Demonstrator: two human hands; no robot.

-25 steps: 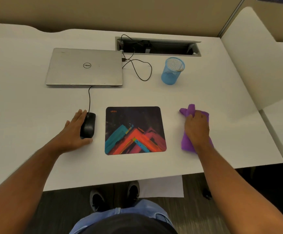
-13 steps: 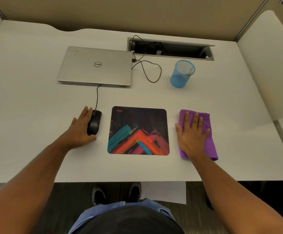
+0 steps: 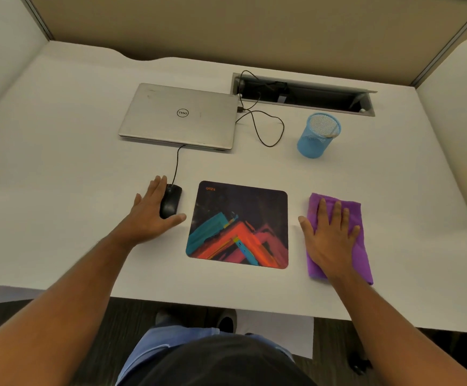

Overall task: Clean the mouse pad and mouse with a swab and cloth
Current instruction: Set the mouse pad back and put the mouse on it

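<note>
i see the left hand (image 3: pixel 154 218) flat and relaxed beside the black mouse (image 3: pixel 171 203), the right hand (image 3: pixel 331 238) flat on the purple cloth (image 3: pixel 361 246). the mouse pad (image 3: pixel 239 224) looks untouched, so i judge all the wiping is left.

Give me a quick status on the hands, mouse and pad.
Left hand resting against the mouse, right hand flat on the cloth. Mouse pad bare between them. Nothing blocking.
</note>
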